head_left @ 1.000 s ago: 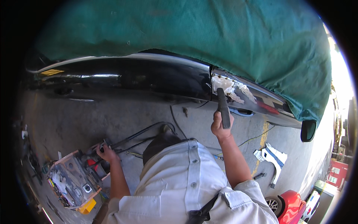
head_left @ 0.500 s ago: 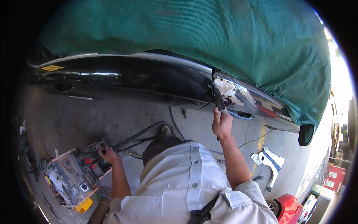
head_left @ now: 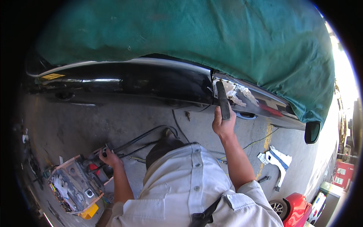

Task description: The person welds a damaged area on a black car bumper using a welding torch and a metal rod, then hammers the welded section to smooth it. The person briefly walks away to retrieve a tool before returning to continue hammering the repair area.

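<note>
My right hand (head_left: 223, 121) grips a dark, flat bar (head_left: 222, 94), its far end over a pale, roughened patch (head_left: 240, 97) on the side of a black car (head_left: 143, 80). Small studs line that patch's upper edge, just right of a panel gap. Low at the left, my left hand (head_left: 109, 157) is closed on a dark handled piece of equipment with black hoses (head_left: 134, 139); its exact kind I cannot make out. Beside that hand sits an open box of tools (head_left: 75, 181) with gloves and a yellow piece.
A green cover (head_left: 181, 30) drapes the car above a side mirror (head_left: 312, 132). Cables cross the concrete floor (head_left: 113, 113). A white body panel (head_left: 278, 162) lies at right, with a red car part and wheel (head_left: 293, 212) below it, and a red cabinet (head_left: 342, 174) beyond.
My right hand and the bar have shifted slightly up the panel, the bar's tip higher on the pale patch. My left hand stays about where it was.
</note>
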